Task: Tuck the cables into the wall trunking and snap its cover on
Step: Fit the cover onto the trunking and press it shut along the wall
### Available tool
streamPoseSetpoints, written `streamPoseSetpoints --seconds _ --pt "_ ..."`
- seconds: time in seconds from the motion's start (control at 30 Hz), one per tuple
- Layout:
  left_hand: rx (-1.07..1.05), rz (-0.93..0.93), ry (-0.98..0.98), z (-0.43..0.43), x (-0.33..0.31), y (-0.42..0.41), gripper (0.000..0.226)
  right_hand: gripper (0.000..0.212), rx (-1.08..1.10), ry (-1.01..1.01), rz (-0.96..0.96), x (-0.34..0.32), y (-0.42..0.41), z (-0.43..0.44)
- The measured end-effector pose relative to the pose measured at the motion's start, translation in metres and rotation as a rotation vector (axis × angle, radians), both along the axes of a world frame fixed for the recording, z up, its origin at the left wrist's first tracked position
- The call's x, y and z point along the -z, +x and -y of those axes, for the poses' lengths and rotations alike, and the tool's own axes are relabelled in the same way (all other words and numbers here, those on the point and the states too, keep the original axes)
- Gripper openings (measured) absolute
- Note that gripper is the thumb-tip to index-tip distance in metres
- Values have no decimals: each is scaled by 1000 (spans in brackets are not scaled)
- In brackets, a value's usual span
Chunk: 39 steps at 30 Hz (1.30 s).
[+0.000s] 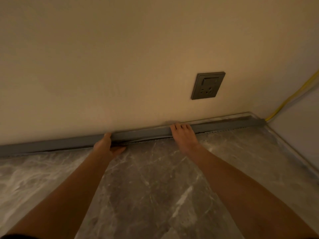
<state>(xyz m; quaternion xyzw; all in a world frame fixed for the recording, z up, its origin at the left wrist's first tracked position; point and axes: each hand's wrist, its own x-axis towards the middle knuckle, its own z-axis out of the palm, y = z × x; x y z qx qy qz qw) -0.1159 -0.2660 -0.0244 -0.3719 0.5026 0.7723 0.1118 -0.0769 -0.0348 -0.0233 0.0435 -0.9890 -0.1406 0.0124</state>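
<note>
A long grey trunking cover (pixel 141 133) runs along the foot of the beige wall, where wall meets floor. My left hand (pixel 106 144) grips it from the front, fingers over its top edge and thumb beneath. My right hand (pixel 183 135) lies palm down on it further right, fingers hooked over the top. Under the cover between and right of my hands, the toothed edge of the trunking base (pixel 215 131) shows. A yellow cable (pixel 291 97) comes down the right wall into the corner at the trunking's end. Cables inside the trunking are hidden.
A grey wall socket (pixel 208 85) sits on the wall above and right of my right hand. The floor (pixel 155 187) is grey marbled tile. A side wall (pixel 296 135) closes the space on the right.
</note>
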Motion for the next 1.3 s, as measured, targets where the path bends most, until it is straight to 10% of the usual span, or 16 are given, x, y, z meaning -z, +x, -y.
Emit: streamPoseSetpoints --seconds 0.63,1.3 --pt "-193 -31 17 -6 7 3 14 54 -78 42 -116 30 1 -7" --pt "-30 11 52 -3 3 18 21 44 -6 -401 140 16 -12 -7"
